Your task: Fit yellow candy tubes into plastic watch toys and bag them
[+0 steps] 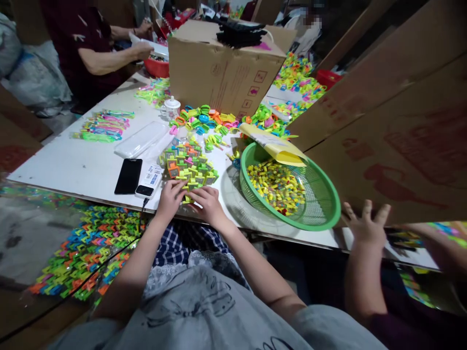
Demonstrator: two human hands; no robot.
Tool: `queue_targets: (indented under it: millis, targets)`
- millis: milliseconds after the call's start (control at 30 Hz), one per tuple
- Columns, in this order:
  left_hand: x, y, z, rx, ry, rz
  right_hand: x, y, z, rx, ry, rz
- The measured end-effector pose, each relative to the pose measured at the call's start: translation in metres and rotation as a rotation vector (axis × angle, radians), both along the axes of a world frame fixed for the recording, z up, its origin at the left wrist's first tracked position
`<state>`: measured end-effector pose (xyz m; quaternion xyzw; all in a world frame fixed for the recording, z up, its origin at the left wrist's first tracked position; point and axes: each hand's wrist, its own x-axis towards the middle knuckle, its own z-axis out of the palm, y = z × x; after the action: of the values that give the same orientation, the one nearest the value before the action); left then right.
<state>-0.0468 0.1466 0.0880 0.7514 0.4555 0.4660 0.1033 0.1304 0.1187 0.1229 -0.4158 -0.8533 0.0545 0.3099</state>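
My left hand (170, 200) and my right hand (209, 204) meet at the table's front edge, fingers bent inward. Between their fingertips is a small yellow-green plastic piece (188, 199), partly hidden by the fingers. Just beyond lies a packed batch of bright plastic pieces (189, 165) in rows, orange, green, yellow and pink, with clear film around its left side. A black phone (128, 176) and a small black-and-white device (145, 190) with a cable lie left of my left hand. Right of my right hand stands a green basket (326, 194) holding small yellow parts (275, 187).
A yellow envelope (277, 146) rests on the basket's rim. Behind are loose plastic pieces (204, 119), a lidded cup (170, 108) and a cardboard box (222, 68). Another person's spread hand (367, 223) is at right; a co-worker's arm (109, 58) is far left. Bagged pieces (91, 248) lie below.
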Motion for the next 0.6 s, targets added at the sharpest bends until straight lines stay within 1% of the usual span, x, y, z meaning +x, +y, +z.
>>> queue_targets:
  millis: [33,67,100,167,200,233,267,333,367,433,500,600]
  targets:
    - [-0.001,-0.004,-0.002,-0.002,-0.014,-0.008,0.001,-0.001,-0.001,-0.002,0.019,0.005]
    - [-0.002,-0.009,-0.005,-0.011,-0.036,0.012,0.003,-0.003,-0.003,0.002,0.052,-0.003]
    - [-0.003,-0.016,-0.009,-0.029,-0.065,0.067,0.006,-0.005,-0.006,0.010,0.108,-0.035]
    - [-0.002,-0.031,-0.020,-0.084,-0.115,0.234,0.014,-0.010,-0.019,-0.007,0.267,-0.181]
    - [-0.001,-0.038,-0.026,-0.119,-0.117,0.297,0.017,-0.012,-0.027,-0.045,0.342,-0.265]
    - [0.002,-0.044,-0.033,-0.151,-0.103,0.324,0.020,-0.013,-0.036,-0.104,0.386,-0.328]
    - [0.005,-0.048,-0.039,-0.182,-0.078,0.323,0.021,-0.012,-0.045,-0.182,0.379,-0.349]
    - [0.014,-0.048,-0.049,-0.231,-0.024,0.289,0.020,-0.006,-0.059,-0.322,0.262,-0.290]
    - [0.019,-0.045,-0.053,-0.252,-0.003,0.280,0.017,-0.002,-0.063,-0.360,0.197,-0.243]
    - [0.026,-0.038,-0.058,-0.284,0.024,0.276,0.010,0.010,-0.065,-0.376,0.122,-0.180]
    - [0.031,-0.031,-0.061,-0.310,0.035,0.277,0.001,0.020,-0.060,-0.356,0.113,-0.145]
    - [0.029,-0.028,-0.066,-0.347,0.036,0.304,-0.007,0.025,-0.042,-0.305,0.104,-0.079]
